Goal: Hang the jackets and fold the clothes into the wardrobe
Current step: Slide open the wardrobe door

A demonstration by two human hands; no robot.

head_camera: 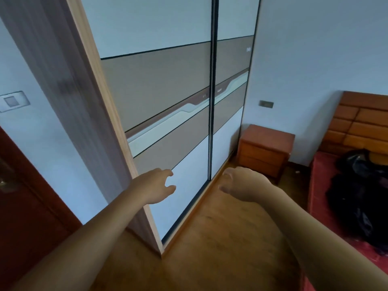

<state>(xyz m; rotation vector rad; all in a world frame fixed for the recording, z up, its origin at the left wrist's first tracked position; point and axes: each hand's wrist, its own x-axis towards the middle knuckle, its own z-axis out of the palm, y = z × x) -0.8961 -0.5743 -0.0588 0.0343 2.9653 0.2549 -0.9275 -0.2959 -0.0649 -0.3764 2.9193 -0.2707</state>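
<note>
A tall wardrobe (168, 85) with two sliding doors in white and taupe panels fills the middle of the view; both doors are closed. My left hand (156, 185) reaches out in front of the lower white panel of the left door, fingers loosely spread and holding nothing. My right hand (241, 183) hovers over the floor near the foot of the right door, fingers relaxed and empty. A heap of dark clothes (361, 196) lies on the red bed at the right.
A wooden bedside cabinet (266, 152) stands beside the wardrobe's far end. The bed (321, 198) with an orange padded headboard (361, 127) lines the right side. A dark wooden door (25, 202) is at the left, with a wall switch (13, 101) above it. Wooden floor (220, 238) lies underfoot.
</note>
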